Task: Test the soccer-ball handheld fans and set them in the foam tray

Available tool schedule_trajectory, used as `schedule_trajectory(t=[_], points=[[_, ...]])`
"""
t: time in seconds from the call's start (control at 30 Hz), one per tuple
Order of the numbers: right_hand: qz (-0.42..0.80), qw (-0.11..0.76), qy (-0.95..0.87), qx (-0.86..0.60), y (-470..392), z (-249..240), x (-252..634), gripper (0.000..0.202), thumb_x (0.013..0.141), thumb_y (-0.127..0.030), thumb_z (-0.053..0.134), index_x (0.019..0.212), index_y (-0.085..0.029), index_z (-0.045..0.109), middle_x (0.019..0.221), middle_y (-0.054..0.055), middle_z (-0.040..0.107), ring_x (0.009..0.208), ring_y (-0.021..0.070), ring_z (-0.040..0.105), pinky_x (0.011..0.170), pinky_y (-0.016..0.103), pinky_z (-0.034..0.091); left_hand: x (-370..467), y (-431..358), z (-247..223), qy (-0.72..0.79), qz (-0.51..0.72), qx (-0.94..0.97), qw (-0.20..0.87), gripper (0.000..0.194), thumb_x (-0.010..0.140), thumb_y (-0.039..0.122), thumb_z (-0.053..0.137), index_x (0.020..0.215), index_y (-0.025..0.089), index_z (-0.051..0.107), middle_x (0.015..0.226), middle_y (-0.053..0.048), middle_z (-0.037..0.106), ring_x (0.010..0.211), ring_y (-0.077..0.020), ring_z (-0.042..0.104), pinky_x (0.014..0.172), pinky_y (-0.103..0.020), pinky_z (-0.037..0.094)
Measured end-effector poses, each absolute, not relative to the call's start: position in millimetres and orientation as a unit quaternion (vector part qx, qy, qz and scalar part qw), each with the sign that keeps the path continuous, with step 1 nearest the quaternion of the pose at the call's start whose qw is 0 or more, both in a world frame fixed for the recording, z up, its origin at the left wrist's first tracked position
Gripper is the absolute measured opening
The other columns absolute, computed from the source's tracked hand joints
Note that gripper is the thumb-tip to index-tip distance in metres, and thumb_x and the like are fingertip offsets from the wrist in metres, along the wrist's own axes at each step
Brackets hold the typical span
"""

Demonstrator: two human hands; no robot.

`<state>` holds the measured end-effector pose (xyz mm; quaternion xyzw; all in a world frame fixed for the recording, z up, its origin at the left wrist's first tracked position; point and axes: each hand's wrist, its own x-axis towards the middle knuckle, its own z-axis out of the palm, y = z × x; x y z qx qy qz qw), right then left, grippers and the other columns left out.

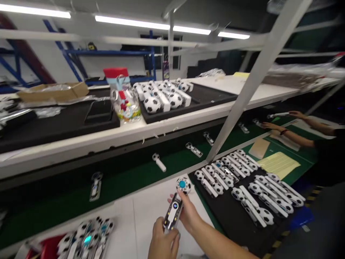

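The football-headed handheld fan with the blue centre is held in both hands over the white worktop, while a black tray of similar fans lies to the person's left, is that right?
Not quite: in the head view the black tray of fans lies to the person's right. Both the left hand and right hand do hold the fan over the white worktop.

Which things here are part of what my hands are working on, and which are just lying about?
In hand:
- football fan unit, held by left hand and right hand
- tray of football fans
- fan parts on the green belt

Lying about:
- cardboard box
- bag of colourful toys
- yellow sheets
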<state>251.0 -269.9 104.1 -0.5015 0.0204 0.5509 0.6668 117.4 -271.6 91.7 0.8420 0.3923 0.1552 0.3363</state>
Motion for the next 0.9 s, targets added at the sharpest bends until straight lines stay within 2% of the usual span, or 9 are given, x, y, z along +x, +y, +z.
schedule_trajectory(t=[0.13, 0.23, 0.33, 0.47, 0.57, 0.63, 0.73, 0.83, 0.9], points=[[0.570, 0.660, 0.089, -0.481, -273.2, 131.7, 252.9, 0.046, 0.065, -0.055, 0.063, 0.089, -0.017, 0.051, 0.070, 0.003, 0.063, 0.066, 0.0186, 0.062, 0.056, 0.027, 0.047, 103.4, -306.6, 104.0, 0.348, 0.198, 0.879, 0.257, 0.026, 0.076, 0.013, 0.043, 0.076, 0.021, 0.067, 0.118, -0.014, 0.042, 0.099, -0.0276, 0.046, 0.080, -0.043, 0.045], [0.562, 0.672, 0.075, -0.476, -280.2, 146.5, 258.2, 0.039, 0.068, -0.055, 0.059, 0.075, -0.017, 0.052, 0.058, 0.001, 0.061, 0.054, 0.0150, 0.059, 0.049, 0.023, 0.044, 89.8, -307.3, 124.6, 0.332, 0.185, 0.849, 0.367, 0.022, 0.078, 0.020, 0.043, 0.071, 0.019, 0.064, 0.120, -0.013, 0.044, 0.106, -0.0283, 0.045, 0.086, -0.043, 0.043], [0.586, 0.658, 0.028, -0.473, -290.3, 160.4, 256.5, 0.042, 0.072, -0.056, 0.053, 0.067, -0.015, 0.054, 0.057, 0.002, 0.060, 0.054, 0.0135, 0.058, 0.046, 0.021, 0.042, 88.0, -299.4, 140.9, 0.416, 0.218, 0.715, 0.518, 0.025, 0.084, 0.034, 0.040, 0.094, 0.020, 0.057, 0.119, -0.014, 0.046, 0.111, -0.0265, 0.044, 0.094, -0.044, 0.037], [0.659, 0.599, -0.010, -0.456, -307.0, 177.6, 245.5, 0.044, 0.074, -0.055, 0.051, 0.075, -0.012, 0.057, 0.063, 0.004, 0.062, 0.050, 0.0122, 0.055, 0.044, 0.021, 0.042, 107.1, -298.9, 151.5, 0.356, 0.244, 0.500, 0.751, 0.069, 0.074, 0.053, 0.052, 0.129, 0.021, 0.025, 0.132, -0.016, 0.035, 0.117, -0.0287, 0.041, 0.093, -0.043, 0.039], [0.679, 0.576, -0.042, -0.454, -318.3, 187.1, 238.3, 0.042, 0.074, -0.053, 0.054, 0.090, -0.015, 0.055, 0.066, 0.002, 0.062, 0.043, 0.0106, 0.052, 0.039, 0.021, 0.040, 119.3, -308.9, 161.5, 0.341, 0.215, 0.403, 0.822, 0.081, 0.072, 0.048, 0.058, 0.134, 0.030, 0.008, 0.139, -0.014, 0.023, 0.107, -0.0303, 0.049, 0.076, -0.042, 0.049], [0.689, 0.557, -0.080, -0.457, -323.9, 192.9, 235.8, 0.045, 0.074, -0.055, 0.052, 0.097, -0.017, 0.052, 0.065, 0.001, 0.062, 0.035, 0.0106, 0.048, 0.029, 0.020, 0.034, 121.6, -316.8, 167.2, 0.346, 0.204, 0.370, 0.838, 0.083, 0.074, 0.043, 0.059, 0.133, 0.035, 0.002, 0.132, -0.015, 0.033, 0.085, -0.0259, 0.060, 0.063, -0.039, 0.051], [0.712, 0.526, -0.126, -0.448, -329.0, 201.7, 234.2, 0.047, 0.075, -0.058, 0.047, 0.101, -0.018, 0.049, 0.061, 0.001, 0.060, 0.026, 0.0120, 0.043, 0.020, 0.022, 0.027, 119.7, -326.4, 169.1, 0.327, 0.227, 0.351, 0.847, 0.083, 0.076, 0.042, 0.057, 0.133, 0.033, -0.003, 0.094, -0.010, 0.059, 0.062, -0.0204, 0.061, 0.054, -0.031, 0.046], [0.729, 0.512, -0.131, -0.435, -331.0, 207.9, 232.6, 0.045, 0.077, -0.057, 0.045, 0.099, -0.017, 0.049, 0.054, -0.001, 0.055, 0.025, 0.0120, 0.042, 0.020, 0.021, 0.028, 117.1, -332.2, 167.5, 0.326, 0.239, 0.339, 0.850, 0.083, 0.079, 0.044, 0.052, 0.133, 0.032, -0.010, 0.062, -0.001, 0.058, 0.053, -0.0191, 0.059, 0.049, -0.026, 0.042], [0.725, 0.508, -0.128, -0.447, -331.3, 209.9, 231.1, 0.041, 0.077, -0.055, 0.046, 0.094, -0.017, 0.049, 0.052, -0.002, 0.052, 0.026, 0.0110, 0.042, 0.021, 0.020, 0.027, 116.1, -334.3, 168.8, 0.329, 0.251, 0.316, 0.854, 0.087, 0.078, 0.043, 0.055, 0.132, 0.032, -0.011, 0.063, 0.000, 0.058, 0.053, -0.0183, 0.059, 0.049, -0.026, 0.042]])
